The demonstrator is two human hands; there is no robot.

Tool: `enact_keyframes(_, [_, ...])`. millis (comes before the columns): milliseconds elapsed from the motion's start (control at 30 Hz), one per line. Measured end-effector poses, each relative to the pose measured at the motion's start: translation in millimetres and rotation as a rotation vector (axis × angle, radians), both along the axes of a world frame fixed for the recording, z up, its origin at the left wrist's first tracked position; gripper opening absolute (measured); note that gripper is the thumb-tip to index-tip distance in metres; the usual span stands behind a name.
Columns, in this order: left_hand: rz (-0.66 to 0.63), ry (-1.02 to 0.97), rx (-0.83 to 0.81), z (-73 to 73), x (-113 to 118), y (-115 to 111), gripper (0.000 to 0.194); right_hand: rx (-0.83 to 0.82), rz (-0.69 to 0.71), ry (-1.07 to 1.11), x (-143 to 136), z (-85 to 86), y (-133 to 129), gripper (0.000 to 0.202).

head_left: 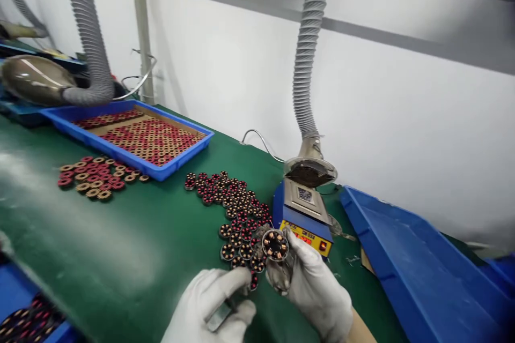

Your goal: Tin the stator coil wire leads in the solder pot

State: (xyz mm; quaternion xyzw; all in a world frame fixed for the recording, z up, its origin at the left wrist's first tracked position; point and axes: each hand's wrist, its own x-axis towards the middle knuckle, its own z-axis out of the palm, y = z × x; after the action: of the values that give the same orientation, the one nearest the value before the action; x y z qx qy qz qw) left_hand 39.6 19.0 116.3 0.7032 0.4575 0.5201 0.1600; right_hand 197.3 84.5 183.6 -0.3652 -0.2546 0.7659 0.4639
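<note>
In my right hand point(317, 284), gloved in white with stained fingertips, is a round motor stator point(276, 245) with copper windings, its face turned up towards me. My left hand point(213, 303), also in a white glove, is closed around a flat grey metal piece point(219, 317) whose kind I cannot make out. Its fingertips are beside a loose cluster of black-rimmed stators point(237, 203) with red and copper-coloured windings. Just behind my right hand stands a blue heated pot unit point(306, 217) with a yellow panel and lit red display.
A fume hood point(310, 170) on a flexible duct hangs over the unit. To the right lies a blue tray point(396, 262). At left a blue tray point(161, 172) holds rows of red and tan rings, with a loose ring pile point(94, 177) before it. Another blue bin point(16, 289) is lower left.
</note>
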Motion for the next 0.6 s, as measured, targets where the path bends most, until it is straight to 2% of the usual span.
enact_keyframes(67, [0.021, 0.014, 0.117, 15.4, -3.4, -1.8, 0.032, -0.024, 0.033, 0.054, -18.1, -5.3, -7.0, 0.024])
enact_keyframes(167, [0.068, 0.121, 0.212, 24.6, -13.4, -8.6, 0.038, -0.025, 0.109, 0.096, -38.7, -12.1, -14.6, 0.021])
enact_keyframes(367, [0.147, 0.188, 0.204, 23.5, -36.5, -23.4, 0.039, 0.014, 0.239, 0.098, -60.2, -18.5, -26.0, 0.021])
enact_keyframes(600, [0.193, 0.189, 0.274, 26.6, -48.7, -29.0, 0.030, 0.038, 0.273, 0.061, -78.0, -6.1, -35.5, 0.026])
